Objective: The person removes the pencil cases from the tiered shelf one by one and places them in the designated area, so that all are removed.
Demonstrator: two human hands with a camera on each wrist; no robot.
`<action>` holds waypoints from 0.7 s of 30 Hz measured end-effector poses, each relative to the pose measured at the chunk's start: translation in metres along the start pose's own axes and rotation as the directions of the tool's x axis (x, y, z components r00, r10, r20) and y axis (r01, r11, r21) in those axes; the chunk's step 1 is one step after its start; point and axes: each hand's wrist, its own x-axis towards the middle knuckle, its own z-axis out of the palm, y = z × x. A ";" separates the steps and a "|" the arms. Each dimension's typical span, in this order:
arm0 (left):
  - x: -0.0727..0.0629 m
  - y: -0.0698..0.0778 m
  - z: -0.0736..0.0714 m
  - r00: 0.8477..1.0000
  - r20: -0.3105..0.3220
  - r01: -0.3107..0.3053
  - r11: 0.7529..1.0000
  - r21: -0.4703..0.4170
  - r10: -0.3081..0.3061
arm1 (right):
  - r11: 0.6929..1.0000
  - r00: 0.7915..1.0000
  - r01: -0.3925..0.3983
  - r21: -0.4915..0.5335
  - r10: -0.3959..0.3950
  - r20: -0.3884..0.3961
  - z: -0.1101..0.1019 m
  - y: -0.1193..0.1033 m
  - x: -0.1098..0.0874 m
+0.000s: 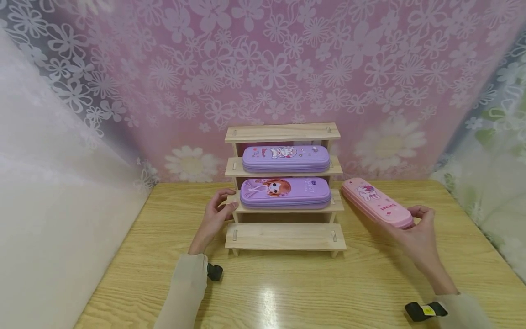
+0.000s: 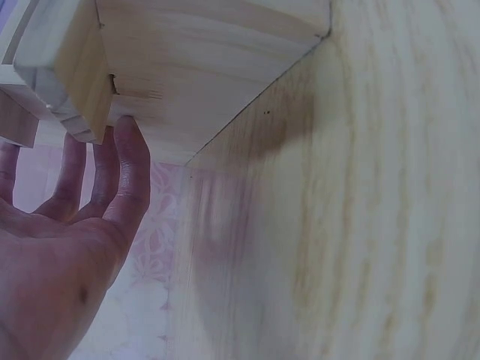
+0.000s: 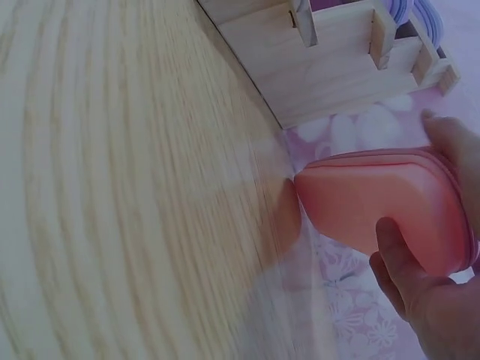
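A stepped wooden display rack [image 1: 283, 237] stands on the table. A light purple pencil case with a rabbit print [image 1: 286, 159] lies on its second board from the top. On the board below lies a purple pencil case with a red-haired girl [image 1: 285, 193]. My left hand [image 1: 217, 211] holds that board's left end, thumb in front; from the left wrist, its fingers [image 2: 133, 176] reach up against the wood. To the rack's right, my right hand [image 1: 421, 237] grips the near end of a pink pencil case [image 1: 376, 202], its underside [image 3: 367, 202] facing the right wrist camera.
The rack's top board [image 1: 283, 132] and lowest board [image 1: 283, 230] carry no case. Behind the wood-grain table [image 1: 304, 283] hangs a pink flowered backdrop [image 1: 279, 64]. A pale cloth [image 1: 61, 192] borders the left side, and a flowered one [image 1: 485, 169] the right.
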 end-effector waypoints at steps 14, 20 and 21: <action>0.001 -0.002 -0.002 1.000 -0.001 0.012 1.000 0.028 -0.012 | 0.964 0.962 0.143 0.226 -0.189 0.199 0.003 0.011 -0.015; 0.001 -0.001 -0.001 1.000 -0.002 0.014 1.000 0.026 -0.014 | 0.993 0.938 0.114 0.038 -0.120 0.324 0.001 0.013 -0.015; 0.001 -0.001 -0.001 1.000 -0.001 0.014 1.000 0.023 -0.014 | 0.993 0.935 0.114 0.021 -0.114 0.336 0.000 0.014 -0.015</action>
